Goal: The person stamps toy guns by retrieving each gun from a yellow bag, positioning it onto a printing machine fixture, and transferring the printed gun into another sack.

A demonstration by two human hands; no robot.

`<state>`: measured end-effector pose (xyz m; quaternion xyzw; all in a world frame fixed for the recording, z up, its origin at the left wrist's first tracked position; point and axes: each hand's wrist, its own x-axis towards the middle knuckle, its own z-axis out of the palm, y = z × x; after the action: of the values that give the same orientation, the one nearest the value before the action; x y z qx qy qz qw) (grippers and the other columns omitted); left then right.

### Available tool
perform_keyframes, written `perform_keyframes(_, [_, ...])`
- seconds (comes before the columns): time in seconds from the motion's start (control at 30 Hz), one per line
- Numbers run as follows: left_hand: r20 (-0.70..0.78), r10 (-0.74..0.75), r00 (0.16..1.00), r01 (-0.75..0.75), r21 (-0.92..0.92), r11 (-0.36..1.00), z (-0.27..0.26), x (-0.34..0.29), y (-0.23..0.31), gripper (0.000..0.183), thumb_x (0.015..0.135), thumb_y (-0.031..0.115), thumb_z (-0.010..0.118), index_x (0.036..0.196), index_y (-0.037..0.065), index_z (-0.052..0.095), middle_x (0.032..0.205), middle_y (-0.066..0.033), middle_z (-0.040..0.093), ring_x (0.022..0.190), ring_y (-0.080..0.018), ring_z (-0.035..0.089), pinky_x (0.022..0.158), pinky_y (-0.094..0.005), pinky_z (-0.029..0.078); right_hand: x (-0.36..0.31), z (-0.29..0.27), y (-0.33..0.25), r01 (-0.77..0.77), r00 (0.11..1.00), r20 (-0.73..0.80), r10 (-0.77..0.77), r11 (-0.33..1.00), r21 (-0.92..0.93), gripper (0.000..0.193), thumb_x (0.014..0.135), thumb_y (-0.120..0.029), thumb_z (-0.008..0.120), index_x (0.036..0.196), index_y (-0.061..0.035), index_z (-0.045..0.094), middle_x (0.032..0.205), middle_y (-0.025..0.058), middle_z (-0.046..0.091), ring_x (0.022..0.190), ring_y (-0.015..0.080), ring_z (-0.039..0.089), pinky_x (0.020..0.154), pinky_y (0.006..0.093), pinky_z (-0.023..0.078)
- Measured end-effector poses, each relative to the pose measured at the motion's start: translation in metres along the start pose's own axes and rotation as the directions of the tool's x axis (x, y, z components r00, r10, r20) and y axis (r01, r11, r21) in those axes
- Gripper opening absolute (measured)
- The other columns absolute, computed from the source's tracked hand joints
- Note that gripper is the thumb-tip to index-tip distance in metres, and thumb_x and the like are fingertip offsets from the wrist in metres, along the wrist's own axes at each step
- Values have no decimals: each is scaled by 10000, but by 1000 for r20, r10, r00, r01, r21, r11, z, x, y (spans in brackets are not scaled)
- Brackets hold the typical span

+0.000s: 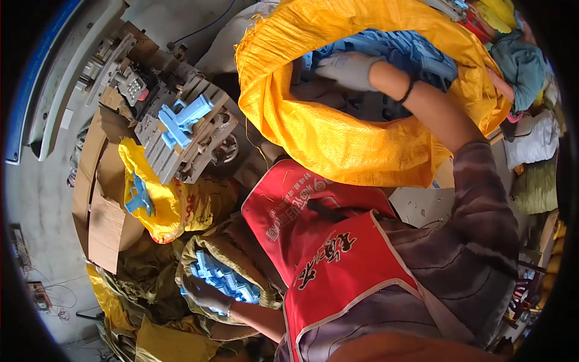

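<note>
My right hand (351, 70), in a pale grey glove, reaches over the rim of a large yellow woven sack (338, 148). Its fingers stretch left, apart, with no piece visible in them. Blue plastic toy pistol parts (416, 54) fill the far side of that sack. My left hand (208, 297), also gloved, is at the edge of a smaller olive sack (199, 244) full of blue toy pistols (224, 279). Its fingertips are partly hidden among them, so any grip cannot be made out. One blue toy pistol (184, 117) lies on a slatted machine table.
The machine (175, 163) with metal fittings stands at the left. Below it, a yellow bag (163, 208) has a blue toy pistol part (139, 196) on it, beside a cardboard box (107, 223). Cloths and white sacks (532, 142) crowd the right.
</note>
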<state>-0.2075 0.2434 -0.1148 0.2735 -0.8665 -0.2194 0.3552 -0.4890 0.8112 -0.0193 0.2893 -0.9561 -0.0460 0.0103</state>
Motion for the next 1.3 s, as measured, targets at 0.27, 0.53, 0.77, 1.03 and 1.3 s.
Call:
perform_keyframes(0.27, [131,296,946,-303,36,952,21,4,63,226,951,89,535,1088,-43,657,1095,-150,678,989,-278,652,870,-363,508,11,-4,-28,107,992,59,-107,994,16,343,920,-231,473,1236,-144,576,1180,112,622,1099,287,593,948,379,462])
perform_keyframes(0.53, [176,190,966,-189,-26,982,25,7,70,235,952,116,545,1081,-42,663,1073,-150,686,972,-275,658,851,-361,513,-37,-21,3,120,984,-125,-126,992,-48,420,878,-122,531,1298,-126,529,1081,129,594,947,305,628,846,402,504])
perform_keyframes(0.77, [160,195,968,-189,-52,981,30,15,71,236,940,133,557,1078,-20,672,1073,-150,688,969,-273,659,860,-363,507,-79,-73,8,-185,981,48,187,847,498,350,960,-198,511,1283,-63,520,1062,95,575,761,170,601,780,294,489])
perform_keyframes(1.03, [101,435,895,-402,-245,882,63,70,146,200,878,71,616,1057,4,676,1065,-144,686,984,-278,655,865,-348,503,-60,-49,-25,301,912,-156,378,-361,883,371,1022,-223,429,1340,-34,461,1199,80,568,997,151,562,856,304,440])
perform_keyframes(1.3, [137,611,780,-544,-334,770,106,140,212,330,840,176,678,1134,32,640,1076,-159,674,1024,-305,635,870,-364,496,-32,-64,-55,222,969,-151,194,-426,877,384,1016,-222,443,1343,-19,445,1241,114,557,1058,175,562,870,313,443])
